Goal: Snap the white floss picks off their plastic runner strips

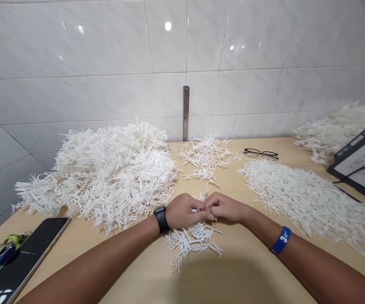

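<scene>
My left hand (187,211), with a black watch (161,218) on its wrist, is closed with thumb and fingers pinched together. Against its fingertips, my right hand (223,207) is pinched too; a blue wristband (281,240) circles that forearm. A small clump of white branched plastic pieces (192,241) lies on the table under and in front of my hands, with a few strands showing between the fingers. What exactly the fingertips grip is mostly hidden. A large heap of white branched pieces (115,173) rises left of my hands.
Beyond my hands is a loose white pile (204,158). On the right lie a long white pile (306,198), glasses (260,153), another heap (337,126) and a dark-framed board (364,160). A phone (27,257) and keys (1,253) rest at left. A tiled wall (122,97) backs the table.
</scene>
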`<act>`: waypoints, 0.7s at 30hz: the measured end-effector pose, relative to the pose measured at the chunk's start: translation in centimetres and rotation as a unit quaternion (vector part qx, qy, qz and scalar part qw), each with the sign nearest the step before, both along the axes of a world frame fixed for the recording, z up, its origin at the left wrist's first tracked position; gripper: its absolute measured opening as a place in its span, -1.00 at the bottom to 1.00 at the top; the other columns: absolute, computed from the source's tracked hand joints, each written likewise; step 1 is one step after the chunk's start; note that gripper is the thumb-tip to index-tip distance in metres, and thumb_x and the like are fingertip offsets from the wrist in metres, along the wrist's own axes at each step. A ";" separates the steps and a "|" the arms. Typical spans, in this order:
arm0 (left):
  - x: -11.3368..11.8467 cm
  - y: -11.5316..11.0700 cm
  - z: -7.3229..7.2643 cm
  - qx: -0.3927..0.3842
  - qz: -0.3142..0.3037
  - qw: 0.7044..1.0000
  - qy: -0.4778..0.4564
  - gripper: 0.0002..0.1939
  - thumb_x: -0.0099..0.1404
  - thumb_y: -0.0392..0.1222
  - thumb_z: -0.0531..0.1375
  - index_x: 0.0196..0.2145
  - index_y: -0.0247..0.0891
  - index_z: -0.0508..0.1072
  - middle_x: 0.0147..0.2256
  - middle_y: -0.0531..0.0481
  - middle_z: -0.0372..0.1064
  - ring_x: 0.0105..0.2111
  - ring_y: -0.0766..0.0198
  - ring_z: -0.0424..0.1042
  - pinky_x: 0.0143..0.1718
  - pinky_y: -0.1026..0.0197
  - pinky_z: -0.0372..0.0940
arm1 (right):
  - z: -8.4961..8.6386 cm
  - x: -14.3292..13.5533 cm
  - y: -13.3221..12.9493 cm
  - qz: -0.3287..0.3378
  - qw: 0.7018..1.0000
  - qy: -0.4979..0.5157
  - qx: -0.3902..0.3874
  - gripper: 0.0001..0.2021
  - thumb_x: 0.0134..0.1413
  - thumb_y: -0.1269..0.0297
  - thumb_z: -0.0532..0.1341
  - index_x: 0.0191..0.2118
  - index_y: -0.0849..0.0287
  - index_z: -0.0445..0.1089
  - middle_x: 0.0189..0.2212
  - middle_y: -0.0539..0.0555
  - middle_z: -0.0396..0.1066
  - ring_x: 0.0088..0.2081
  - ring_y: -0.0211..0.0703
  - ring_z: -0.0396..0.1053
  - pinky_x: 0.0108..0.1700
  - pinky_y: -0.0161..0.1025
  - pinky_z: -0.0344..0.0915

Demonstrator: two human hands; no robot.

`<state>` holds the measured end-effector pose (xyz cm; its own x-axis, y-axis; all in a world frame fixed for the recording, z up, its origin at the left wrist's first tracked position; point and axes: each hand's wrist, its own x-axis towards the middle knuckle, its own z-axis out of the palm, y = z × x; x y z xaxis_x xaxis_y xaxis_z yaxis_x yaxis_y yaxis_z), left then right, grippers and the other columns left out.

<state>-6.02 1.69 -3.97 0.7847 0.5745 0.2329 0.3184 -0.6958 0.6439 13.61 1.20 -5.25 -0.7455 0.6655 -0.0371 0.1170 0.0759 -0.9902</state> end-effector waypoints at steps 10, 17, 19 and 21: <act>-0.2 -0.4 0.1 -0.050 0.004 0.997 -0.065 -0.50 0.32 0.10 0.12 -0.63 -0.30 0.39 -0.68 0.13 0.03 -0.61 0.43 -0.04 -0.54 0.31 -0.05 | -1.4 -0.6 -0.1 -0.010 0.981 0.128 -0.149 -0.79 -0.12 0.34 0.24 -0.65 0.25 0.28 -0.72 -0.12 0.10 -0.62 -0.40 -0.01 -0.52 -0.34 -0.05; -0.3 -0.7 0.4 -0.184 0.004 0.973 -0.140 -0.52 0.33 0.09 0.11 -0.59 -0.32 0.31 -0.63 0.11 0.08 -0.57 0.43 0.05 -0.50 0.33 0.02 | -0.8 -0.5 -0.5 -0.003 0.961 0.210 -0.178 -0.68 0.01 0.22 0.27 -0.63 0.21 0.23 -0.70 -0.11 0.06 -0.60 -0.36 -0.02 -0.48 -0.31 -0.04; -0.7 -0.4 0.6 -0.205 0.027 0.967 -0.150 -0.49 0.32 0.12 0.10 -0.63 -0.30 0.19 -0.62 0.13 0.00 -0.56 0.42 0.01 -0.49 0.32 0.00 | 0.0 -0.1 -0.4 -0.059 0.943 0.286 -0.157 -0.63 0.06 0.22 0.23 -0.66 0.18 0.15 -0.69 -0.11 0.01 -0.57 -0.32 -0.01 -0.43 -0.28 0.05; -1.0 0.0 0.6 -0.210 0.043 0.964 -0.154 -0.47 0.32 0.14 0.09 -0.63 -0.27 0.09 -0.61 0.14 -0.09 -0.55 0.42 -0.05 -0.48 0.30 -0.03 | 0.7 0.5 -0.2 -0.137 0.924 0.331 -0.132 -0.63 0.11 0.26 0.19 -0.66 0.16 0.13 -0.67 -0.09 0.02 -0.55 -0.29 0.02 -0.37 -0.25 0.12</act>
<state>-7.05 1.69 -3.37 0.6606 0.7290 0.1792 0.1121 -0.3318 0.9367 14.07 0.95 -4.50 -0.4679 0.8655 0.1789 -0.5428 -0.1217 -0.8310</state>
